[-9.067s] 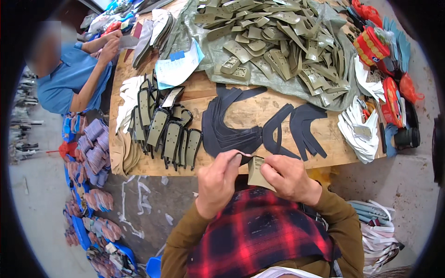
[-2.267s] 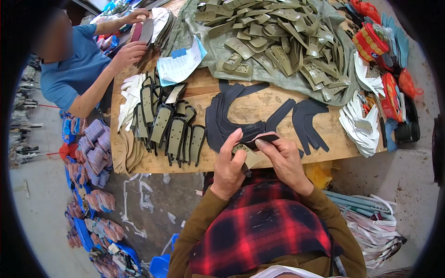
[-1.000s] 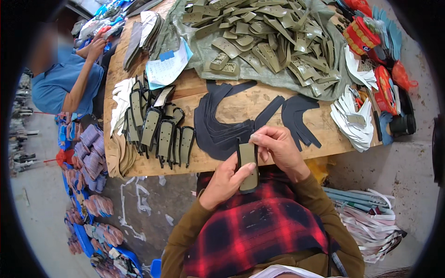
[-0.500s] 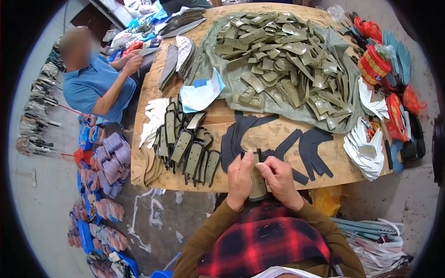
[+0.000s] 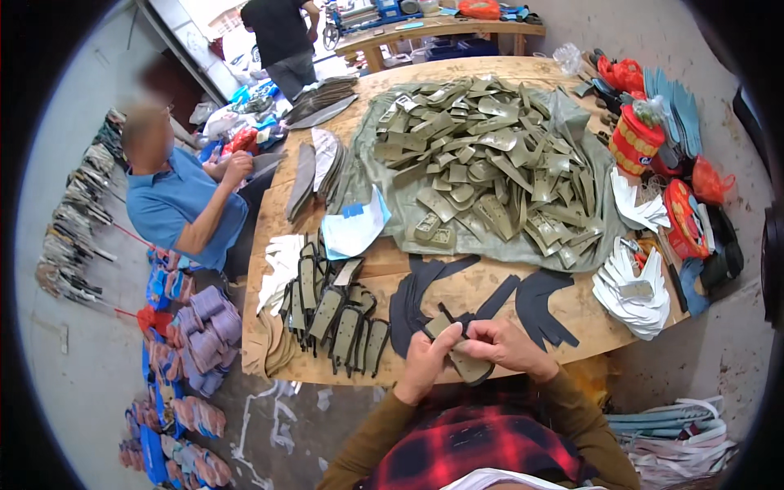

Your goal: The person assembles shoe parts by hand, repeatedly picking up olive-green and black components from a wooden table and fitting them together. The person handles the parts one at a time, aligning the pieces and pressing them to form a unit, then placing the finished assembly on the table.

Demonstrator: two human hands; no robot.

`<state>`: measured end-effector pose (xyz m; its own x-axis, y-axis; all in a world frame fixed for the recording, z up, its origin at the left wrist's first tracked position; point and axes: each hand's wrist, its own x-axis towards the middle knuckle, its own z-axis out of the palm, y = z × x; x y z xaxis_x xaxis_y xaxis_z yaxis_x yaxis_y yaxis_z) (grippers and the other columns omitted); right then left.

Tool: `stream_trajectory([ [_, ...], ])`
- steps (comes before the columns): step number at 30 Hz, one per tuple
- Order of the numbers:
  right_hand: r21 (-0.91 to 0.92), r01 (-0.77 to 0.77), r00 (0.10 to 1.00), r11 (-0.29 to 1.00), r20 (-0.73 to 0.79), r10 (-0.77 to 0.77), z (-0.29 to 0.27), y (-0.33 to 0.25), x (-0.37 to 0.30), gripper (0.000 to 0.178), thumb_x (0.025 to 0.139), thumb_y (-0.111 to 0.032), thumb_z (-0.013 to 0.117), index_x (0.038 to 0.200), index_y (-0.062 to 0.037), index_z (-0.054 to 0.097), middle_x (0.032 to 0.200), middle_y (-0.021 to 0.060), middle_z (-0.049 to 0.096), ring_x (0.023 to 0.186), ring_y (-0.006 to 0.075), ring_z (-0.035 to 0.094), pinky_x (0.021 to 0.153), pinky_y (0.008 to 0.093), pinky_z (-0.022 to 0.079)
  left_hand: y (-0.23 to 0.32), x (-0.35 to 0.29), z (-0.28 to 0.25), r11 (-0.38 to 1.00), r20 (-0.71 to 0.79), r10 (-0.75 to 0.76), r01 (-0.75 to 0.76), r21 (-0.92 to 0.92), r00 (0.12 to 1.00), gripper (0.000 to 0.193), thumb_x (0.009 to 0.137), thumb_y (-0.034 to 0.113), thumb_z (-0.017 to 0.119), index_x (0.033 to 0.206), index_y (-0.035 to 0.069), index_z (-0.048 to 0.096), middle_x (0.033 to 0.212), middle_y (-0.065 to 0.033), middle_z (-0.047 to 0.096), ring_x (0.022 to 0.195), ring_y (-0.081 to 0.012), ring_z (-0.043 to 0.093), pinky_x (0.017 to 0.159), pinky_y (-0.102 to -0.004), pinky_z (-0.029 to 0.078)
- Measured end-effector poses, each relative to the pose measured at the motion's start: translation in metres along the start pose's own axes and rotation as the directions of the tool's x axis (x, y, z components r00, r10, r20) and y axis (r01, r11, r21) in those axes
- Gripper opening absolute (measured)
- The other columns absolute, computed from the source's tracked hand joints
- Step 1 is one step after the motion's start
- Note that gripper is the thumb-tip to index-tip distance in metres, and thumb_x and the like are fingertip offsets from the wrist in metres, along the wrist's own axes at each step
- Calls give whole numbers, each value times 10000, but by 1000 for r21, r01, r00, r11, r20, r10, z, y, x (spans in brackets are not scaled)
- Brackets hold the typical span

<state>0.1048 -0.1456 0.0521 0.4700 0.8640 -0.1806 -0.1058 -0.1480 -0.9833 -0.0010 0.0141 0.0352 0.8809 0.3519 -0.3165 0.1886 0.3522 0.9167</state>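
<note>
The left hand (image 5: pixel 426 361) is closed around the left side of an olive piece (image 5: pixel 472 370), its thumb pressed on top. The right hand (image 5: pixel 508 346) pinches the same piece between thumb and fingers, close beside the left thumb. The olive piece is held tilted in front of the body at the near edge of the wooden surface (image 5: pixel 586 309), with black edging along its lower rim and a dark strip end poking up beyond the hands.

Just past them lie black curved strips (image 5: pixel 411 304), fanned and overlapping, with more dark strips (image 5: pixel 542 309) to the right. Left of these stand olive pieces with black edges (image 5: pixel 346 331), clustered near beige pieces (image 5: pixel 271 349) and a sheet of paper (image 5: pixel 355 234). Farther back, loose olive pieces (image 5: pixel 490 163) are heaped on a grey-green sheet (image 5: pixel 365 175). White pieces (image 5: pixel 627 296) lie at the right. Beyond the surface's left side, a co-worker in a blue shirt (image 5: pixel 181 216) holds a flat grey piece (image 5: pixel 266 165).
</note>
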Motion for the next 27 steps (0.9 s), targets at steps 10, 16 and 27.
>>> stream_trajectory([
  [10,465,186,982,865,-101,-157,14,12,7,277,899,-84,659,1113,-88,483,888,-33,545,801,38,551,656,203,445,13,-2,36,912,-220,45,-130,-390,974,162,952,208,621,875,66,630,805,35,618,666,-50,564,564,-231,448],
  [16,411,57,998,910,2,-63,-4,6,0,208,906,-99,661,1017,-90,486,856,-23,573,789,39,553,651,199,430,-4,-14,10,924,-6,21,-22,-381,1000,315,976,330,588,1099,40,604,949,-38,625,796,-104,608,619,-231,507],
  [27,403,-180,932,897,362,25,2,-1,-9,223,938,-245,638,953,-72,498,815,-35,538,754,30,476,608,220,389,51,-11,-20,851,670,-439,37,524,599,294,973,279,583,1109,21,625,654,-65,643,502,-117,609,453,-259,478],
])
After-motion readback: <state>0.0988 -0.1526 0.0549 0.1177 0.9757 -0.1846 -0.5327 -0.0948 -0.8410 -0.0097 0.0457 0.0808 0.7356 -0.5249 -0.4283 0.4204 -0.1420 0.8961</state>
